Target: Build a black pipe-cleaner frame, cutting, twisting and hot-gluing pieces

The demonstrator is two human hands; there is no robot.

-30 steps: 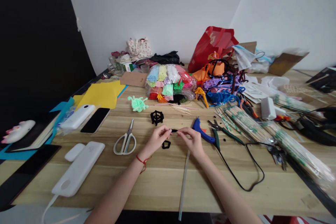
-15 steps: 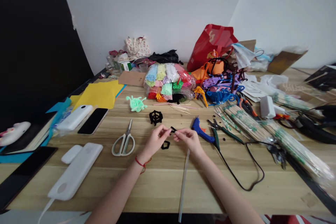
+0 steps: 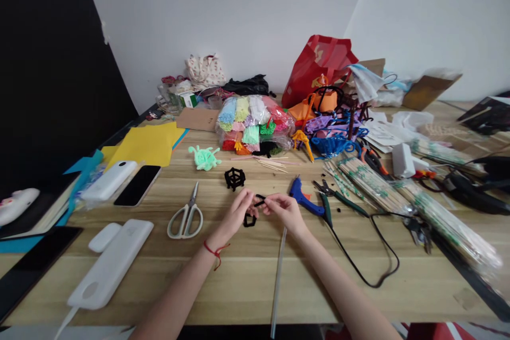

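Between my two hands are small black strips (image 3: 260,197) joined at an angle. My left hand (image 3: 238,213), with a red string at the wrist, is at their left end, its fingers close together. My right hand (image 3: 286,211) pinches their right end between thumb and fingers. Just below my left fingertips a small black ring with straight sides (image 3: 249,220) lies on the wooden table (image 3: 239,287). A black openwork piece (image 3: 235,178) sits behind my left hand. A clear glue stick (image 3: 278,281) lies below my right hand.
White-handled scissors (image 3: 185,220) lie left of my hands. Right of them are a blue glue gun (image 3: 305,197) with its black cord and green-handled pliers (image 3: 346,202). Bagged coloured pipe cleaners (image 3: 255,122) and a green fuzzy piece (image 3: 204,158) lie further back.
The black strips have turned and now show a V-like angle between my fingers. My left fingers have shifted and look straighter. The view has moved slightly.
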